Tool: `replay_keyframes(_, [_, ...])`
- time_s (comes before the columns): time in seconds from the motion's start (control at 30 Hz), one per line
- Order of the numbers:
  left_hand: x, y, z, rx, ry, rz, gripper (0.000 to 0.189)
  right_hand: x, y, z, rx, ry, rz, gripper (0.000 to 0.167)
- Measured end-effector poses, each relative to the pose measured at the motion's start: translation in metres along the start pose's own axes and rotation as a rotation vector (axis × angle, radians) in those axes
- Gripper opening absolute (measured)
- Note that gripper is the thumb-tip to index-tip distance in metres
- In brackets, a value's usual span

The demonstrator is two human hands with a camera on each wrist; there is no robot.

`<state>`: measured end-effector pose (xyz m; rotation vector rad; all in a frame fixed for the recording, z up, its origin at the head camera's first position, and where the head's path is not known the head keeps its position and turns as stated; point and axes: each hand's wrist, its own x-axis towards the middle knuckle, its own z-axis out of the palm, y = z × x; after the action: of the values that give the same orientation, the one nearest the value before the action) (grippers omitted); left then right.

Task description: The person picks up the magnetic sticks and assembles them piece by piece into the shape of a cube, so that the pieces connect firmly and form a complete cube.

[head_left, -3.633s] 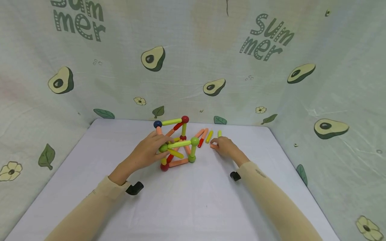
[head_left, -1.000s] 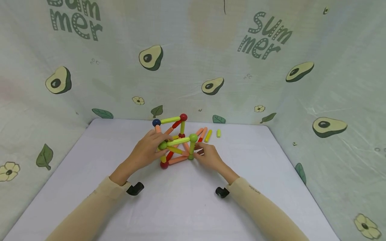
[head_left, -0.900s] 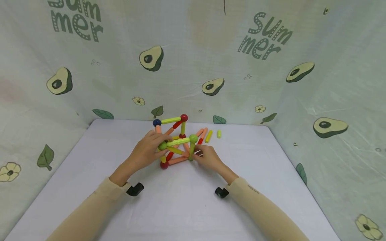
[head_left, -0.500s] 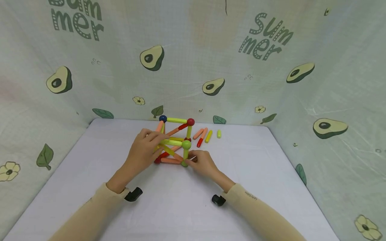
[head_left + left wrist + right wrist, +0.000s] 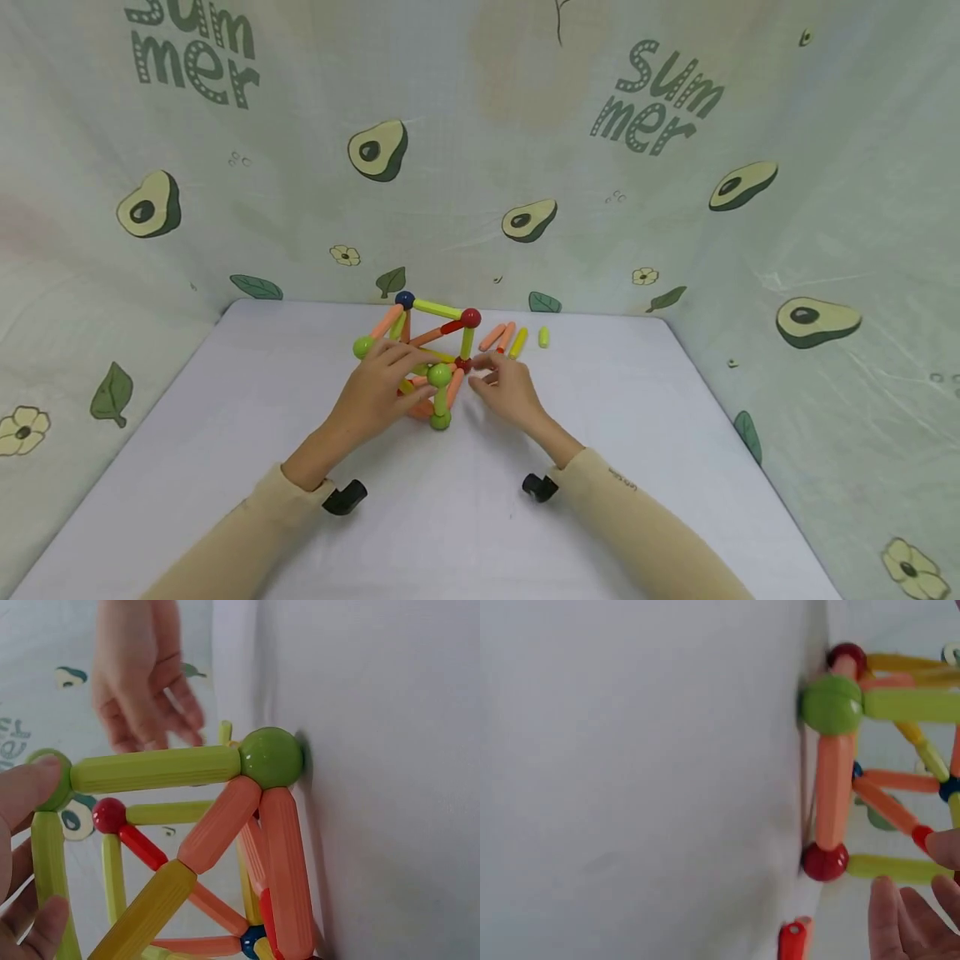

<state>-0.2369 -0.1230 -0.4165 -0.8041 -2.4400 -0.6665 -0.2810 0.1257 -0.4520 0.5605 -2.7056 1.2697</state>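
A cube-like frame of magnetic sticks and balls stands on the table, with green, red and blue balls at its corners. My left hand pinches the upper near green ball; in the left wrist view the thumb lies on that green ball. A diagonal of a yellow stick and a salmon stick crosses one face. My right hand is beside the lower red ball, fingers bent loosely and apart. In the right wrist view its fingertips are near a light green stick.
Behind my right hand lie loose sticks: salmon ones, a yellow one and a short light green one. The white table runs back to a hanging cloth printed with avocados.
My right hand went from the loose sticks, where it held a salmon one, to the frame's near corner, then off it. The frame has turned, its near green corner shifting left; a salmon stick now completes the diagonal.
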Motion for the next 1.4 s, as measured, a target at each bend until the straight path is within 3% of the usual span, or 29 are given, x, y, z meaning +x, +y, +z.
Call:
replay_keyframes(0.07, [0.000, 0.000, -0.001, -0.005, -0.007, -0.004, 0.044, 0.017, 0.002, -0.011, -0.004, 0.086, -0.003, 0.040])
replay_keyframes(0.13, [0.000, 0.000, -0.002, -0.014, -0.007, -0.010, 0.044, 0.034, 0.002, -0.022, -0.004, 0.112, -0.047, 0.049])
replay_keyframes(0.23, [0.001, -0.002, -0.002, -0.008, -0.003, -0.007, 0.046, 0.053, -0.002, -0.034, -0.029, 0.066, -0.128, 0.053])
replay_keyframes(0.33, [0.001, -0.005, -0.002, -0.001, 0.000, 0.004, 0.047, 0.062, -0.006, -0.042, -0.057, 0.013, -0.177, 0.045])
replay_keyframes(0.47, [0.001, -0.011, -0.004, -0.008, 0.002, 0.013, 0.049, 0.060, -0.010, -0.045, -0.092, 0.000, -0.181, 0.035])
replay_keyframes(0.67, [-0.006, -0.021, -0.011, -0.007, 0.010, 0.032, 0.051, 0.041, -0.020, -0.049, -0.162, -0.013, -0.202, 0.031])
replay_keyframes(0.87, [-0.015, -0.029, -0.021, -0.004, 0.011, 0.069, 0.050, 0.025, -0.022, -0.066, -0.220, -0.112, -0.265, 0.033])
replay_keyframes(0.97, [-0.017, -0.032, -0.023, -0.007, 0.016, 0.080, 0.051, 0.025, -0.010, -0.083, -0.233, -0.145, -0.227, 0.037])
replay_keyframes(1.17, [-0.021, -0.036, -0.025, -0.003, 0.032, 0.081, 0.052, 0.041, 0.040, -0.107, -0.334, -0.104, -0.082, 0.031])
replay_keyframes(1.4, [-0.021, -0.040, -0.025, -0.005, 0.034, 0.091, 0.052, 0.065, 0.077, -0.096, -0.467, -0.215, 0.016, 0.038])
